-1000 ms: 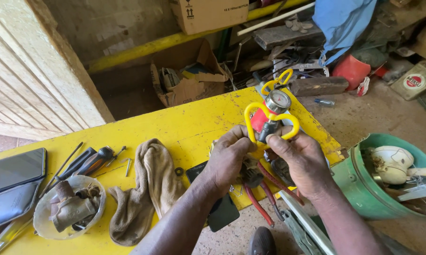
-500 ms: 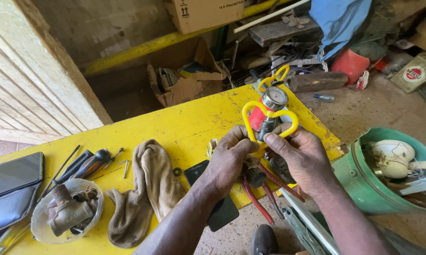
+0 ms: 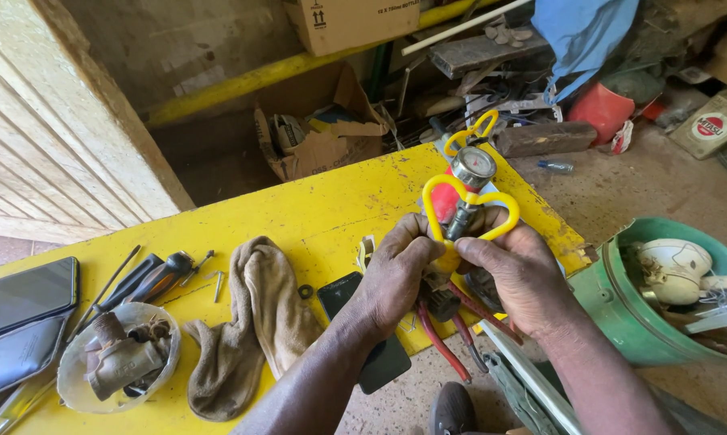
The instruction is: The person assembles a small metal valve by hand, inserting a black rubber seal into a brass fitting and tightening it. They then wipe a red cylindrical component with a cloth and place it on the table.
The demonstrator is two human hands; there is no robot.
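We look down on a yellow workbench [image 3: 299,209], and both hands meet over its right end around a gas regulator [image 3: 464,205] with a round gauge face on top and a yellow wire guard looping about it. The left hand [image 3: 396,270] has its fingers curled tight against the lower left of the guard, thumb pressed up by the stem; the right hand [image 3: 520,274] closes in from the other side, fingers clamped on the lower right of the guard and the body beneath it. So the regulator is held up off the bench, upright, gauge tilted slightly away from us, between the two hands. Just under the hands we see red-handled pliers [image 3: 452,338] poking out towards the bench edge, and a dark phone [image 3: 363,322] lies flat near the left wrist. To the left of that lies a pair of worn tan gloves [image 3: 255,314], then a clear bowl [image 3: 78,387] with a rusty pipe fitting in it, with screwdrivers [image 3: 150,278] just above. Well off to the right stands a green bucket [image 3: 613,298] full of odds and ends.
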